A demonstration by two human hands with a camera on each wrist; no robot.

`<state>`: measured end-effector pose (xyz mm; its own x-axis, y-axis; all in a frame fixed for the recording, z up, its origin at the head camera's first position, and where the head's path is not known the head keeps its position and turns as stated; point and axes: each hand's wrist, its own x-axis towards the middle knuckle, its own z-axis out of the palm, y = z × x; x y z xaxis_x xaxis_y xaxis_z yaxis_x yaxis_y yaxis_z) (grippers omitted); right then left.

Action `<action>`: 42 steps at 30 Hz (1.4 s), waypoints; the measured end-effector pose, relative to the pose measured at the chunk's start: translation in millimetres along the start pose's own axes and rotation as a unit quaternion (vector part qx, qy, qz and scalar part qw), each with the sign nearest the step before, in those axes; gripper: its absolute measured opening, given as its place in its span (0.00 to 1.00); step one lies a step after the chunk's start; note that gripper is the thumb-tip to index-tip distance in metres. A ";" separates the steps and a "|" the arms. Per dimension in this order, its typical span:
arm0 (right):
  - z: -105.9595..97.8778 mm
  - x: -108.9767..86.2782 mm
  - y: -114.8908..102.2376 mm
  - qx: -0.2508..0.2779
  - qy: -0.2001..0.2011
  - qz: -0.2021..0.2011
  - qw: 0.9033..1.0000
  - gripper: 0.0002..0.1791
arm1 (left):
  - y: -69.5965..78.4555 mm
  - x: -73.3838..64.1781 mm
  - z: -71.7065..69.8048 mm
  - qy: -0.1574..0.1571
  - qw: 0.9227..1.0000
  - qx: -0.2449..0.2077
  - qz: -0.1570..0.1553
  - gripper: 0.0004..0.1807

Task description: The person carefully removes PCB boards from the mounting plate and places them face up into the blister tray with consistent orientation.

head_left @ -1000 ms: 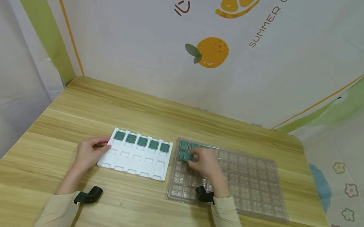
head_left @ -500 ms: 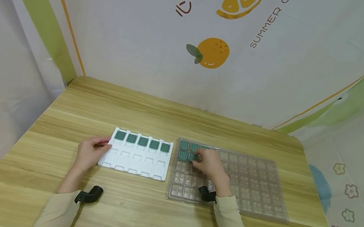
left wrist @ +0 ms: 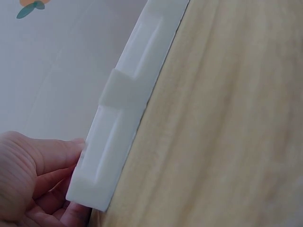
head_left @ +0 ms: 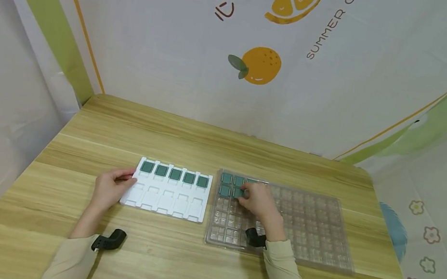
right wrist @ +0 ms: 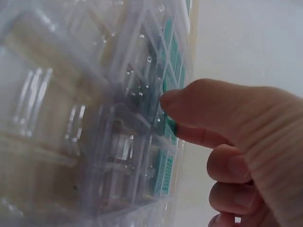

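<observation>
My left hand (head_left: 109, 187) holds the left edge of a white plastic tray (head_left: 166, 195), thumb on top and fingers under the rim. Along the tray's back row sit several square green chips (head_left: 175, 174); its front row shows bare recesses. To the right lies a clear compartment tray (head_left: 302, 225). Over its back left part, my right hand (head_left: 259, 201) pinches a green chip (head_left: 238, 193) in the second row, second compartment, between thumb and index finger. More green chips (head_left: 227, 178) lie in compartments around it, one partly hidden by the hand. The left wrist view shows the white tray's rim (left wrist: 102, 146) close up.
Both trays lie on a wood-grain table (head_left: 168, 267), a narrow gap between them. Behind the table hangs a white printed curtain (head_left: 167, 52), which also runs along both sides. A black wrist camera (head_left: 110, 240) sits on each sleeve.
The chip in my right hand has shifted right, off its neighbour, and now lies flat in the second compartment. My right hand moved slightly right with it; my left hand stayed put.
</observation>
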<state>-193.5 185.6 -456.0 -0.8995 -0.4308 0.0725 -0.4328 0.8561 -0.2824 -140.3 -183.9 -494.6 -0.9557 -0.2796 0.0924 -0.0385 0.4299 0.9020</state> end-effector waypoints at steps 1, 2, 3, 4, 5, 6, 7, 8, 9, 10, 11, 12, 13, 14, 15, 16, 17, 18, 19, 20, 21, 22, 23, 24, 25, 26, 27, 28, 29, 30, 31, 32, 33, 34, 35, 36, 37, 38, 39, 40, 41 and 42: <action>0.1 0.1 0.0 -0.002 -0.001 0.001 1.000 0.12 | -0.1 -0.1 0.0 0.000 1.000 0.000 0.001 0.12; 0.1 0.2 0.0 -0.003 -0.002 0.002 1.000 0.12 | -0.1 -0.2 0.0 0.000 1.000 0.000 0.002 0.12; 0.1 0.2 -0.2 -0.005 -0.002 0.002 1.000 0.12 | -0.2 -0.2 0.0 0.000 1.000 0.001 0.002 0.12; 0.2 0.4 -0.2 -0.007 -0.002 0.002 1.000 0.12 | -0.3 -0.3 0.0 0.000 1.000 0.001 0.002 0.12; 0.3 0.4 -0.3 -0.008 -0.001 0.002 1.000 0.12 | -0.4 -0.2 0.0 0.000 1.000 0.002 0.003 0.12; 0.4 0.4 -0.4 -0.008 0.000 0.002 1.000 0.12 | -0.5 -0.2 0.0 0.000 1.000 0.002 0.002 0.12; 0.9 0.4 -0.2 -0.008 0.003 -0.001 1.000 0.12 | -0.5 -0.1 0.0 0.000 1.000 0.004 0.002 0.12; 1.3 0.4 -0.1 -0.004 0.007 -0.004 1.000 0.12 | -0.6 -0.1 0.1 0.000 1.000 0.005 0.002 0.12; 1.8 0.6 -0.2 -0.002 0.012 -0.007 1.000 0.12 | -0.6 -0.1 0.1 0.000 1.000 0.005 0.002 0.12; 2.2 0.8 -0.4 0.002 0.016 -0.009 1.000 0.12 | -0.6 0.0 0.1 0.000 1.000 0.006 0.002 0.12; 2.8 1.0 -0.7 0.007 0.020 -0.011 1.000 0.12 | -0.5 0.0 0.1 0.000 1.000 0.006 0.002 0.12; 3.1 1.3 -1.4 0.010 0.024 -0.012 1.000 0.12 | -0.4 0.0 0.1 0.000 1.000 0.007 0.001 0.12; 3.3 1.8 -2.3 0.013 0.027 -0.013 0.999 0.12 | -0.4 0.0 0.1 0.000 1.000 0.007 0.001 0.12; 3.1 2.3 -3.8 0.015 0.030 -0.012 0.999 0.12 | -0.3 -0.1 0.0 -0.001 1.000 0.006 0.001 0.12; 2.9 2.9 -5.4 0.016 0.029 -0.009 0.999 0.13 | -0.4 -0.1 0.0 -0.001 1.000 0.006 0.001 0.12; 2.4 3.5 -7.2 0.018 0.028 -0.004 0.999 0.13 | -0.4 -0.2 -0.1 -0.001 1.000 0.006 0.001 0.12; 2.3 4.2 -9.0 0.019 0.028 0.000 0.999 0.13 | -0.4 -0.2 -0.1 -0.002 1.000 0.006 0.001 0.12; 2.2 5.1 -10.8 0.019 0.025 0.004 0.999 0.14 | -0.4 -0.2 -0.2 -0.002 1.000 0.006 0.001 0.12; 2.3 6.0 -12.5 0.023 0.023 0.007 0.999 0.14 | -0.4 -0.3 -0.2 -0.002 1.000 0.006 0.001 0.12; 2.3 6.8 -14.3 0.024 0.021 0.010 0.999 0.14 | -0.4 -0.3 -0.2 -0.002 1.000 0.006 0.001 0.12; 2.7 7.7 -16.0 0.027 0.020 0.010 0.999 0.14 | -0.4 -0.3 -0.2 -0.002 1.000 0.006 0.000 0.12; 3.1 8.7 -17.8 0.027 0.021 0.009 0.999 0.14 | -0.4 -0.2 -0.1 -0.002 1.000 0.007 0.000 0.12; 3.9 9.8 -19.4 0.027 0.021 0.007 0.999 0.14 | -0.6 -0.2 -0.1 -0.002 1.000 0.006 0.000 0.12; 4.9 10.8 -21.0 0.033 0.019 0.005 0.999 0.14 | -0.8 -0.1 -0.1 -0.002 1.000 0.006 0.000 0.12; 5.6 11.6 -23.0 0.041 0.017 0.004 0.999 0.14 | -1.0 0.0 0.0 -0.002 1.000 0.005 0.000 0.12; 6.4 12.5 -25.0 0.045 0.018 0.000 0.999 0.14 | -1.2 0.1 0.0 -0.002 1.000 0.004 0.000 0.12; 7.2 13.8 -27.0 0.052 0.016 -0.001 0.998 0.14 | -1.4 0.2 0.1 -0.002 1.000 0.003 0.000 0.12; 7.8 15.1 -29.0 0.060 0.013 -0.002 0.998 0.14 | -1.4 0.3 0.2 -0.002 1.000 0.002 0.001 0.12; 8.7 16.4 -30.9 0.069 0.011 -0.004 0.998 0.14 | -1.5 0.3 0.2 -0.002 1.000 0.001 0.001 0.12; 9.4 17.9 -33.0 0.077 0.008 -0.005 0.997 0.14 | -1.6 0.3 0.2 -0.002 1.000 0.000 0.001 0.12; 10.1 19.5 -35.1 0.079 0.007 -0.008 0.997 0.13 | -1.6 0.3 0.3 -0.001 1.000 -0.001 0.000 0.12; 11.0 21.4 -36.9 0.081 0.006 -0.010 0.997 0.13 | -1.5 0.2 0.3 -0.001 1.000 -0.003 -0.001 0.12; 11.8 23.2 -38.8 0.086 0.004 -0.012 0.996 0.13 | -1.4 0.1 0.3 -0.001 1.000 -0.005 -0.001 0.12; 12.9 24.7 -40.5 0.088 0.005 -0.016 0.996 0.13 | -1.2 0.0 0.3 -0.001 1.000 -0.006 -0.003 0.12; 14.1 26.5 -42.1 0.091 0.005 -0.018 0.996 0.14 | -1.0 -0.1 0.4 -0.001 1.000 -0.007 -0.004 0.12; 15.0 27.9 -43.8 0.092 0.004 -0.020 0.996 0.14 | -0.9 -0.2 0.4 -0.001 1.000 -0.008 -0.006 0.12; 16.0 29.3 -45.5 0.095 0.003 -0.022 0.995 0.14 | -0.7 -0.3 0.4 -0.001 1.000 -0.008 -0.007 0.12; 16.6 30.6 -47.2 0.097 0.002 -0.024 0.995 0.15 | -0.5 -0.4 0.4 -0.001 1.000 -0.009 -0.007 0.12; 17.2 31.7 -49.0 0.099 -0.001 -0.025 0.995 0.16 | -0.4 -0.4 0.4 -0.001 1.000 -0.009 -0.007 0.12; 17.6 32.7 -50.8 0.100 -0.004 -0.025 0.995 0.16 | -0.4 -0.4 0.4 -0.001 1.000 -0.009 -0.008 0.12; 17.9 33.9 -52.5 0.102 -0.009 -0.022 0.995 0.17 | -0.4 -0.4 0.5 -0.001 1.000 -0.009 -0.008 0.12; 18.0 34.8 -54.3 0.104 -0.012 -0.021 0.994 0.17 | -0.4 -0.4 0.5 -0.001 1.000 -0.008 -0.007 0.12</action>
<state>-200.3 119.0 -455.4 -0.8778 -0.4745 0.0655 -0.4462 0.7604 -0.4718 -140.1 -183.6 -495.3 -0.9555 -0.2843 0.0784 -0.0478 0.4117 0.9101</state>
